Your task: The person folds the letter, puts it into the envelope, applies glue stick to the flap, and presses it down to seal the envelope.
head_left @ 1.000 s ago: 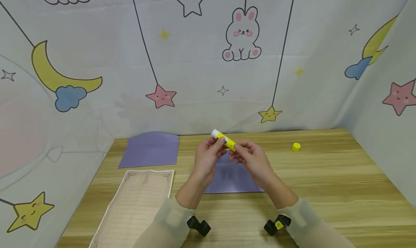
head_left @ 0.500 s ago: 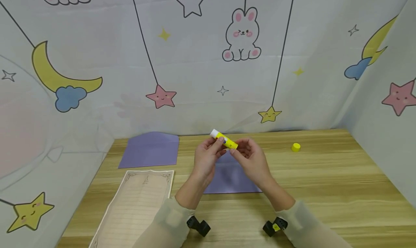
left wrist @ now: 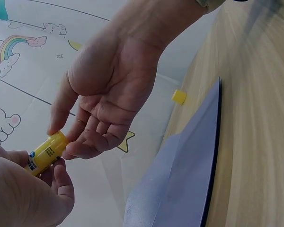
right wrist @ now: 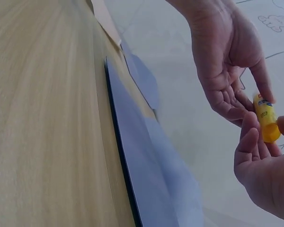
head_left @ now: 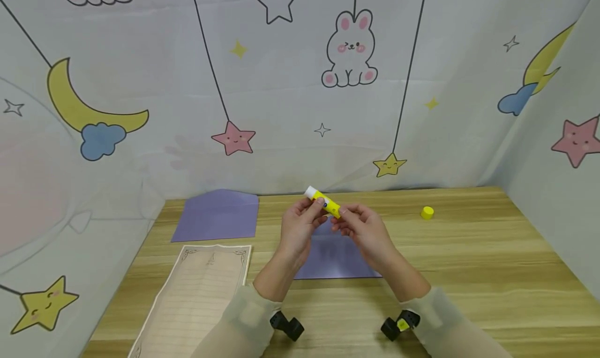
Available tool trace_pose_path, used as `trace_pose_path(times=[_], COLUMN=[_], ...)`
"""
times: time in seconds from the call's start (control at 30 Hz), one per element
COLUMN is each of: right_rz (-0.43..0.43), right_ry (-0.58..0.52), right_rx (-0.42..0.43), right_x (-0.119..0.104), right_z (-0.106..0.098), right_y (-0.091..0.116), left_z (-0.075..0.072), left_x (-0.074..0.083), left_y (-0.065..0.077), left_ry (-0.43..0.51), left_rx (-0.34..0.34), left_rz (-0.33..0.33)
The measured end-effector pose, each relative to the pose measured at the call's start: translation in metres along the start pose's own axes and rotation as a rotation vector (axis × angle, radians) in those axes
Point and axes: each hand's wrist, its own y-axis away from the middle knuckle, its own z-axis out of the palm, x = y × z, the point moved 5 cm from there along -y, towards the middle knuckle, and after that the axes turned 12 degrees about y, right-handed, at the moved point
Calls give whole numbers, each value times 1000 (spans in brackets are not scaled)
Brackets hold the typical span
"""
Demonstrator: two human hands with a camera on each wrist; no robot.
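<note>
A yellow glue stick (head_left: 326, 204), uncapped with its white end pointing up and left, is held tilted above the table. My left hand (head_left: 296, 232) grips it around the middle of its barrel, thumb on top. At its lower yellow end, my right hand (head_left: 367, 236) pinches the base between thumb and fingers, as the right wrist view shows of the glue stick (right wrist: 266, 118). Below both hands lies a purple envelope (head_left: 328, 256), partly covered by them. The yellow cap (head_left: 427, 212) stands apart on the table to the right.
Another purple envelope (head_left: 217, 217) lies at the table's back left. In front of it is a sheet of lined letter paper (head_left: 201, 290) with ornate corners. A printed cloth (head_left: 281, 76) hangs behind the wooden table (head_left: 492, 274).
Half a second ago my right thumb was lower and left, beside the base; now it presses the base's end again, as a second ago. The left hand keeps its hold with little movement.
</note>
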Motion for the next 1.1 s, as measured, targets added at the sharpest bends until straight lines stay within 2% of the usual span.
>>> trace_pose_path(times=[0.33, 0.47, 0.6, 0.73, 1.1], right_rz=[-201, -248, -244, -199, -124], right_ry=[196, 246, 244, 245, 309], right_rx=[114, 152, 148, 137, 146], right_x=[-6, -11, -12, -11, -15], right_z=[-1, 1, 1, 0, -12], right_y=[3, 5, 6, 4, 2], left_z=[1, 2, 1, 0, -5], left_x=[2, 2, 3, 4, 11], left_y=[0, 0, -1, -1, -1], left_ry=[-1, 3, 2, -9, -183], left_rx=[4, 3, 10, 32, 94], left_rz=[-1, 2, 2, 11, 156])
